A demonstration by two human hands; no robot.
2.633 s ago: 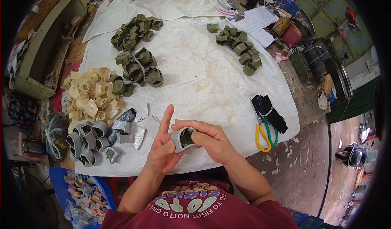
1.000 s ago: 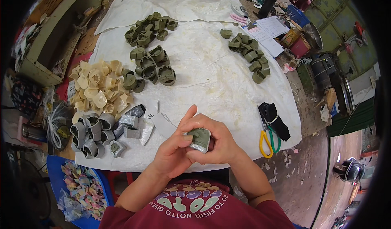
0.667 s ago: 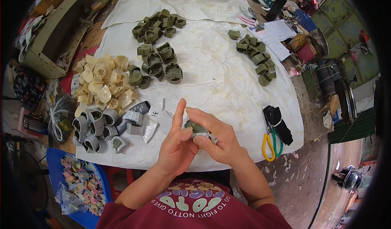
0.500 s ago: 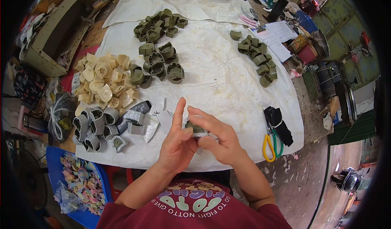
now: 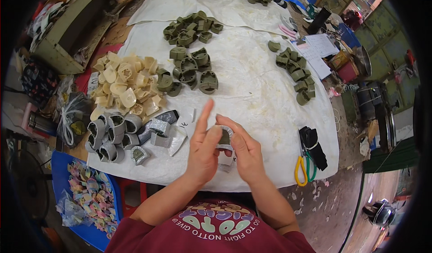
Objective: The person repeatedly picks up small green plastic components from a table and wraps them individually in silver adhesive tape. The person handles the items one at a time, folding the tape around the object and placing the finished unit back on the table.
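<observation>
Right hand [image 5: 247, 156] first: since half a second ago its thumb has moved up onto the right edge of the grey-rimmed green piece [image 5: 225, 138], and everything on the white sheet [image 5: 261, 101] has slid rightward in my feed. Starting at the lower left of the frame, I have a blue tub [image 5: 60, 172] heaped with multicoloured scraps [image 5: 92, 194]. Above it, left of centre, grey-wrapped pieces [image 5: 117, 129] sit clustered, several with hollow ends showing; cream pieces [image 5: 128, 83] lie in a heap just above them. One separate wrapped piece [image 5: 140, 155] rests near the cluster's lower right. Farther up, dark green pieces [image 5: 186, 66] stand in clumps. Just below the middle of the frame I see the left hand [image 5: 202, 152], index finger stretched upward, thumb pressing the left side of the grey-rimmed green piece, which both hands pinch with its arched rim uppermost. I cannot tell how the fingers behind it lie. Toward the lower right, scissors [image 5: 300, 170] with yellow and green handles lie against a black bundle [image 5: 315, 147]; at upper right are a curved row of olive pieces [image 5: 297, 73] and some papers [image 5: 321, 45].
</observation>
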